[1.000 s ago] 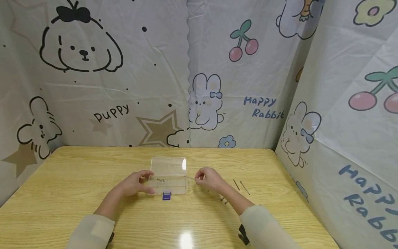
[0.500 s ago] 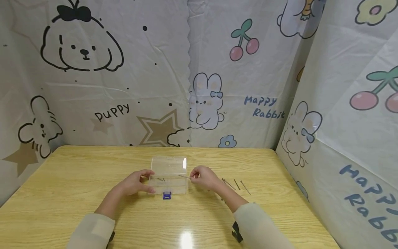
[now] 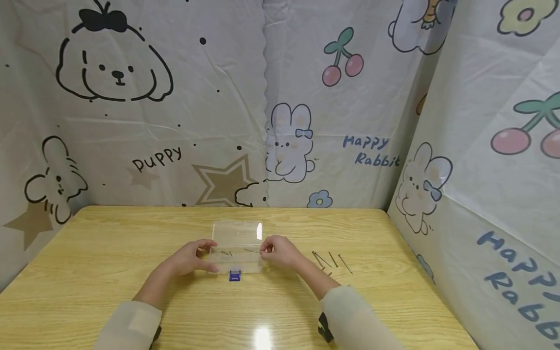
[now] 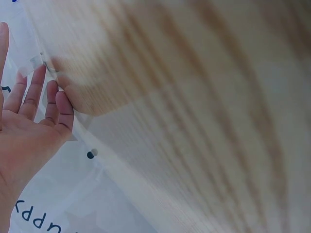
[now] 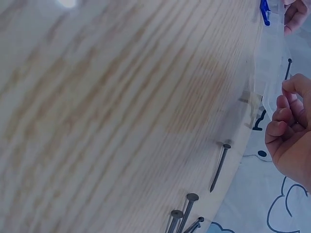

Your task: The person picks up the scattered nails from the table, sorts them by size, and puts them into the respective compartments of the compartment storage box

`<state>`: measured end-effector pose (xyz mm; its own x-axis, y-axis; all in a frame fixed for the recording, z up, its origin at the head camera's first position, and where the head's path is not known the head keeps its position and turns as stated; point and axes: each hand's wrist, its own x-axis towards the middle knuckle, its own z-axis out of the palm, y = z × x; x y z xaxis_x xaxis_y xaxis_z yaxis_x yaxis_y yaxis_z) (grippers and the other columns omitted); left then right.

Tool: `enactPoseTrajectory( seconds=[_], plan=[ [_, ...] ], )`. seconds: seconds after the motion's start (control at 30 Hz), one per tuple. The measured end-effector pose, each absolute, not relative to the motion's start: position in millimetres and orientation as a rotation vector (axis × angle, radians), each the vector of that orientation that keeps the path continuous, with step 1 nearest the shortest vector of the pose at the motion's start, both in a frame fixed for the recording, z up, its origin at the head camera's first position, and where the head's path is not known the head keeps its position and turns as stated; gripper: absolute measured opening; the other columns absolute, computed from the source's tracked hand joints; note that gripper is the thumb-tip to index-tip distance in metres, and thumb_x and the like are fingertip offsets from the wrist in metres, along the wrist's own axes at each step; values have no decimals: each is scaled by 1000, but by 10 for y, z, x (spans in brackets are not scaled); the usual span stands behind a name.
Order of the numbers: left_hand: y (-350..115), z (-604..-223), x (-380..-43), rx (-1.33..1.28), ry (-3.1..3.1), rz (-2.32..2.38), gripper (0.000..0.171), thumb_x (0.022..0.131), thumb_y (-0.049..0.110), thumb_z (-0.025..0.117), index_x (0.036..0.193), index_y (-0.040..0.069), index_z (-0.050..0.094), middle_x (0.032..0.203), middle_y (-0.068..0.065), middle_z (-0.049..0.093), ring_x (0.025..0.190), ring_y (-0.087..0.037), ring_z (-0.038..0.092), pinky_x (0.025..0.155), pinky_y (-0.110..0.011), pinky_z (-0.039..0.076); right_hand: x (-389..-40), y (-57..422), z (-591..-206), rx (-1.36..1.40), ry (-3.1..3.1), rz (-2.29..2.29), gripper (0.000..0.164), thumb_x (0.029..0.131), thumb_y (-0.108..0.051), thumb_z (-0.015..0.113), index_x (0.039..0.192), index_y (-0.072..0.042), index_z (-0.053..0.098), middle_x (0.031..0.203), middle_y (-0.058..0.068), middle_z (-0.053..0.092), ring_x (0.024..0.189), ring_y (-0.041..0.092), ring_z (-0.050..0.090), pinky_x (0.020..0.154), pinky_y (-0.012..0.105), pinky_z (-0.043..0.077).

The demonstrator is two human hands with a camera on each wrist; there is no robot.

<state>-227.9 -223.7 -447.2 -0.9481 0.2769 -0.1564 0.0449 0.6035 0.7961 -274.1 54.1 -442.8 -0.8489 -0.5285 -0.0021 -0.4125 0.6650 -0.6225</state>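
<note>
A clear plastic storage box point(image 3: 248, 265) with a blue latch point(image 3: 235, 275) stands on the table with its lid point(image 3: 236, 233) raised. My left hand point(image 3: 194, 256) rests against the box's left side, thumb near the front corner and fingers near the hinge. In the left wrist view its fingers point(image 4: 33, 94) are nearly straight. Between thumb and fingertips my right hand point(image 3: 280, 251) pinches a nail point(image 3: 251, 251), which points left over the box's right compartments. The nail's head shows in the right wrist view, at the nail's far end point(image 5: 289, 63). Small nails point(image 3: 226, 253) lie in a left compartment.
Several loose nails point(image 3: 334, 259) lie on the wooden table point(image 3: 131, 228) to the right of my right forearm, some partly hidden by it. A printed cloth point(image 3: 210, 121) hangs behind the table and along its right side.
My right hand has moved left with the nail, from beside the box to over its right edge. More of the loose nails show behind the forearm. The left hand and box have stayed put.
</note>
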Motion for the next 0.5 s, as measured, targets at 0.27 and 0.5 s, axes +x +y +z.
enactPoseTrajectory(
  seconds=[0.27, 0.5],
  plan=[
    [-2240, -4481, -2284, 265, 2582, 1260, 71, 72, 28, 81, 131, 3, 48, 127, -20, 49, 111, -35, 48, 94, -50, 40, -2764, 490, -4450, -784, 2708, -933, 6, 84, -10, 60, 82, -7, 65, 74, -4, 55, 66, 7, 45, 60, 19, 38],
    [-2251, -4509, -2288, 264, 2584, 1259, 72, 72, 29, 81, 130, 4, 49, 127, -19, 50, 110, -34, 48, 93, -49, 41, -2749, 451, -4444, -813, 2693, -960, 7, 84, -8, 60, 83, -5, 66, 74, -2, 56, 67, 8, 45, 61, 19, 38]
  ],
)
